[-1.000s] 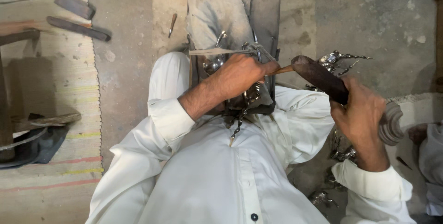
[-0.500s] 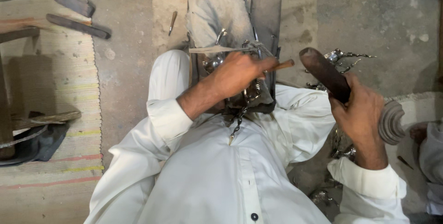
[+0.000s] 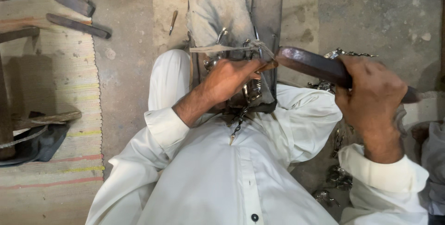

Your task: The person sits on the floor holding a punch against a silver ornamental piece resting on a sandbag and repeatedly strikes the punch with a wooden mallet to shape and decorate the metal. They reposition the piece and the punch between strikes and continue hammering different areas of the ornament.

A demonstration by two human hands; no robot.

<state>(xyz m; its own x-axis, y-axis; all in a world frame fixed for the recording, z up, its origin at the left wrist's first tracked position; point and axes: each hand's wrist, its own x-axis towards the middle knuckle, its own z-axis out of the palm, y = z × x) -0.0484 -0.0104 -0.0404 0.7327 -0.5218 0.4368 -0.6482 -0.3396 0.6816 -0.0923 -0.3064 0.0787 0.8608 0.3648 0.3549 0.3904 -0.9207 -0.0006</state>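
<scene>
Left hand pinching the small chisel on the metal buckle piece at the work block's near edge, right hand fisted round the wooden mallet — best kept to short, square taps.

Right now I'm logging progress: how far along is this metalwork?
Done: some silvery pieces lie on the floor. In hand: left hand steadies a wooden-handled tool on the metal piece; right hand grips the dark wooden mallet. What remains can't be told.
</scene>
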